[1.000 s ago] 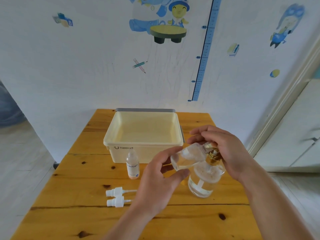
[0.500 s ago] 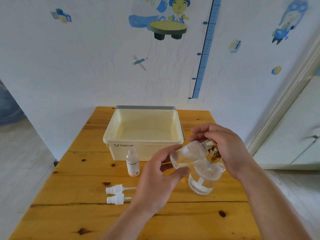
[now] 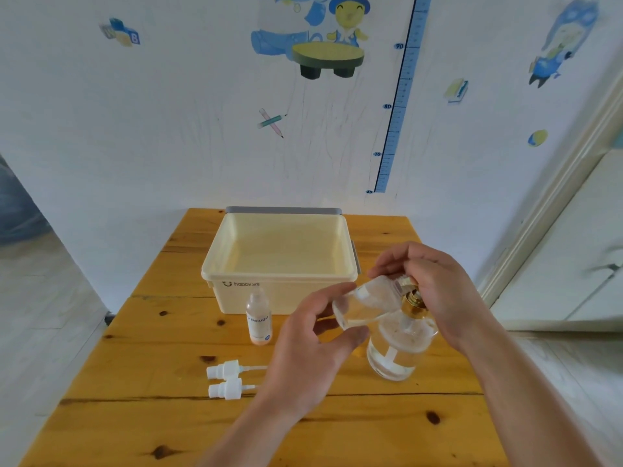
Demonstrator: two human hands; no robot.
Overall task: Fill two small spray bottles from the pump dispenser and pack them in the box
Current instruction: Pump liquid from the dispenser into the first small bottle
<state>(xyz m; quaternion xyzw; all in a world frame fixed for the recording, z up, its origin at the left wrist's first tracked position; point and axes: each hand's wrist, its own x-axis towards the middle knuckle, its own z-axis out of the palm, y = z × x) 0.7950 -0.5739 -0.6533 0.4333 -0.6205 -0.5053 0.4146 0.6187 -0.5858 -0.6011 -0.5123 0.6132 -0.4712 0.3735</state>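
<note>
My left hand [image 3: 313,345] holds a small clear spray bottle [image 3: 367,303] tilted on its side, its open mouth against the gold nozzle of the pump dispenser [image 3: 401,345]. A little clear liquid lies in the tilted bottle. My right hand [image 3: 435,291] rests over the gold pump head and hides most of it. The dispenser is a round clear glass bottle standing on the wooden table [image 3: 168,426]. A second small bottle [image 3: 259,318] with a Beluga label stands uncapped in front of the cream box [image 3: 215,274]. Two white spray caps [image 3: 226,379] lie near the left hand.
The cream box is open with nothing visible inside, and stands at the table's far end against a white wall with stickers. A grey lid [image 3: 283,210] shows behind it. A door frame [image 3: 556,203] stands to the right. Floor lies on both sides of the narrow table.
The hands, tilted bottle and dispenser keep nearly the same pose. The view has shifted slightly; no other object has moved.
</note>
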